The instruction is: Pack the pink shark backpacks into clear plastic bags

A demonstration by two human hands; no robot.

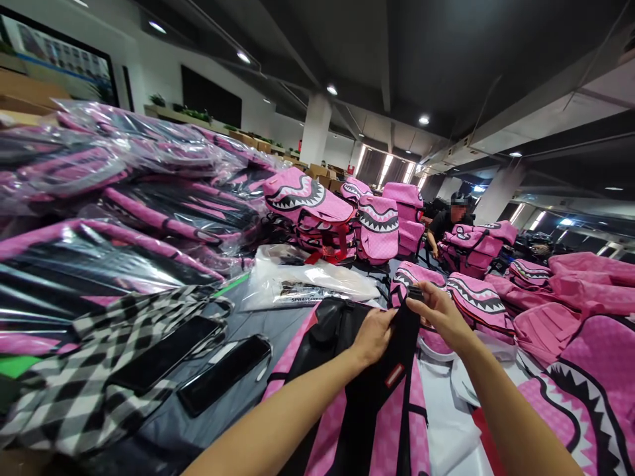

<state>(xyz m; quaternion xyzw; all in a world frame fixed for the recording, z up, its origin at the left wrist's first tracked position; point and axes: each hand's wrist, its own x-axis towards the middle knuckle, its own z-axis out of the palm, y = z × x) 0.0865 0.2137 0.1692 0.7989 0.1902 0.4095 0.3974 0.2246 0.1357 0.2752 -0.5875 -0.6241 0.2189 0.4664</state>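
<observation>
A pink and black backpack (387,430) lies in front of me with its strap side up. One black shoulder strap (397,350), marked with a small red label, is raised off it. My left hand (373,336) is closed on the strap's edge, fingers pinched together. At the strap's upper end, my right hand (441,314) pinches the tip, where a small black buckle-like piece (415,291) shows. Past my hands sit small pink bags (479,301) with a shark-mouth print.
Plastic-wrapped backpacks (173,205) are piled high at left. Two phones (225,373) and a checkered cloth (99,357) lie near me. A clear plastic bag (302,281) is ahead. More pink backpacks (590,383) lie at right. A person (451,218) works farther back.
</observation>
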